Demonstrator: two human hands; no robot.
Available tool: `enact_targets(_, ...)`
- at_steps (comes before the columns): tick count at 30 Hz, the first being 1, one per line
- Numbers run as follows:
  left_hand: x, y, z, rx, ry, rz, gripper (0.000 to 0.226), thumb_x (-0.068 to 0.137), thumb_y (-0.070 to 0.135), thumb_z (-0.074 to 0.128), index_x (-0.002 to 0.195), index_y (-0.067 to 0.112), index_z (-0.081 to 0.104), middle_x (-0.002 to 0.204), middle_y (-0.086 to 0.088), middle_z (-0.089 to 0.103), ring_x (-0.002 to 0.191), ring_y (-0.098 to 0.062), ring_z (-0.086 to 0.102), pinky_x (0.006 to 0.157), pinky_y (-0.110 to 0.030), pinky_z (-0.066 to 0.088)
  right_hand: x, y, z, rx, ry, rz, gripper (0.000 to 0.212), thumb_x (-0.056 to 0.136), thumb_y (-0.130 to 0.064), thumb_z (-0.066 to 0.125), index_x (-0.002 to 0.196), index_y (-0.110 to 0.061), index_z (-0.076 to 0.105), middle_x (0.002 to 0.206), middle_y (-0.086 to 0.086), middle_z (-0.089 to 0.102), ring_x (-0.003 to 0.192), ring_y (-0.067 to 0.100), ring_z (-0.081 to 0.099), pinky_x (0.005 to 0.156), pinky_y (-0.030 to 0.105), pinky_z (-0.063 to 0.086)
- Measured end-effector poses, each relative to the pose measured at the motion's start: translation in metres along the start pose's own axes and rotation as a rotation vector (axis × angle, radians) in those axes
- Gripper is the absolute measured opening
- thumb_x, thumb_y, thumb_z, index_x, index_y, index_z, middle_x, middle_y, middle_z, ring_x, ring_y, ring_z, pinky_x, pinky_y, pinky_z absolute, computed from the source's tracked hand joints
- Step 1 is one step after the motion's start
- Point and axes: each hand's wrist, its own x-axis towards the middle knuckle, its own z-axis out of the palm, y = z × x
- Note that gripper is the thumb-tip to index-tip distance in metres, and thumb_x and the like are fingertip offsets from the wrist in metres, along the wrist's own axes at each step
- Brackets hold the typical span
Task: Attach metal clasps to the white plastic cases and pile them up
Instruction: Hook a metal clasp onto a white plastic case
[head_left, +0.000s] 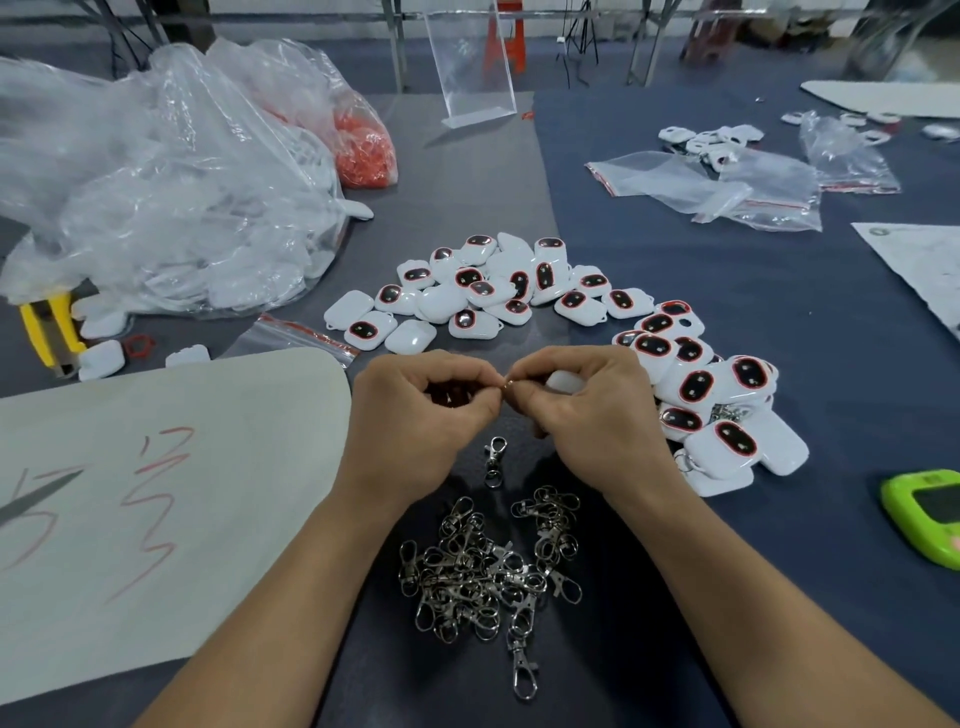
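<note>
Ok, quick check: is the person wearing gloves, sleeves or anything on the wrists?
No. The left hand and right hand are bare, no gloves. The left forearm and right forearm are uncovered down to the frame's edge, so no sleeves show. No watch, bracelet or ring is visible.

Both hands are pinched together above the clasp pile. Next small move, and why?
Probably twist the small ring onto the white case held in the right hand: the left hand and the right both pinch the ring, and the case is not yet on the pile of cases beside it.
</note>
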Motion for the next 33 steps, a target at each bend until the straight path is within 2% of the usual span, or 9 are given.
enact_targets(8,0.001,-0.003,-0.005,0.084,-0.188,0.041,0.019,0.067,0.014,0.078,0.073,0.032,0.079,0.073,0.013,0.074,0.065,-0.002,0.066,0.064,-0.017,0.049,0.003,0.001,-0.011,-0.175,-0.178,0.009,0.021,0.078,-0.007,0.078,0.072,-0.027,0.079,0.057,-0.016,0.066,0.052,-0.001,0.058,0.054,0.012,0.042)
enact_targets(14,-0.001,-0.002,-0.005,0.094,-0.196,0.008,0.015,0.064,0.020,0.073,0.069,0.033,0.077,0.068,0.009,0.072,0.059,0.000,0.059,0.059,-0.018,0.047,0.002,-0.002,-0.012,-0.239,-0.189,-0.032,0.020,0.079,-0.007,0.078,0.078,-0.027,0.082,0.070,-0.014,0.074,0.069,-0.001,0.067,0.066,0.012,0.048)
enact_targets(19,-0.001,0.003,0.004,0.055,-0.017,-0.050,0.008,0.064,0.014,0.072,0.064,0.023,0.074,0.051,0.012,0.061,0.047,0.004,0.047,0.049,-0.008,0.034,0.002,-0.003,-0.011,-0.220,-0.140,-0.083,0.013,0.080,-0.016,0.081,0.077,-0.028,0.079,0.070,-0.016,0.072,0.068,0.001,0.066,0.066,0.017,0.050)
enact_targets(21,-0.002,0.002,0.003,0.151,0.137,-0.039,0.007,0.065,0.018,0.074,0.063,0.024,0.073,0.056,0.011,0.063,0.048,0.004,0.050,0.051,-0.007,0.036,0.005,-0.001,-0.011,-0.222,-0.077,-0.028,0.006,0.080,-0.025,0.081,0.078,-0.030,0.078,0.070,-0.019,0.071,0.064,-0.001,0.064,0.062,0.015,0.048)
enact_targets(23,-0.001,-0.001,-0.001,0.366,0.188,0.034,0.005,0.068,0.022,0.073,0.064,0.024,0.069,0.061,0.009,0.062,0.056,-0.004,0.055,0.055,-0.015,0.041,0.008,0.001,-0.010,-0.184,-0.048,0.099,0.010,0.078,-0.030,0.077,0.087,-0.032,0.077,0.072,-0.017,0.072,0.061,-0.001,0.062,0.061,0.018,0.048)
enact_targets(26,0.001,-0.006,0.000,0.674,0.028,0.194,0.006,0.070,0.019,0.077,0.068,0.020,0.071,0.064,0.006,0.062,0.065,-0.020,0.059,0.061,-0.029,0.046,0.012,0.005,-0.010,-0.019,-0.070,0.245,0.028,0.073,-0.024,0.059,0.099,-0.030,0.070,0.087,-0.010,0.073,0.076,0.006,0.066,0.065,0.024,0.048)
enact_targets(29,0.003,-0.005,0.008,0.766,-0.169,0.145,0.005,0.075,0.023,0.081,0.076,0.023,0.075,0.073,0.005,0.066,0.074,-0.022,0.061,0.065,-0.029,0.041,0.013,0.008,-0.011,0.014,-0.106,0.235,0.036,0.086,-0.001,0.054,0.107,-0.028,0.066,0.097,-0.007,0.074,0.091,0.011,0.068,0.074,0.026,0.053)
enact_targets(31,0.005,-0.007,0.008,0.724,-0.186,0.111,0.002,0.078,0.025,0.079,0.079,0.025,0.076,0.075,0.006,0.065,0.075,-0.019,0.061,0.066,-0.029,0.041,0.013,0.010,-0.013,-0.007,-0.073,0.204,0.038,0.087,0.001,0.062,0.111,-0.028,0.067,0.099,-0.011,0.075,0.094,0.005,0.070,0.081,0.026,0.057)
enact_targets(33,0.006,-0.010,0.006,0.672,-0.197,0.100,0.004,0.077,0.024,0.079,0.077,0.025,0.076,0.070,0.008,0.061,0.070,-0.015,0.058,0.065,-0.025,0.037,0.013,0.011,-0.017,-0.042,-0.024,0.157,0.039,0.082,-0.003,0.076,0.111,-0.028,0.070,0.100,-0.014,0.074,0.091,-0.001,0.070,0.079,0.019,0.056)
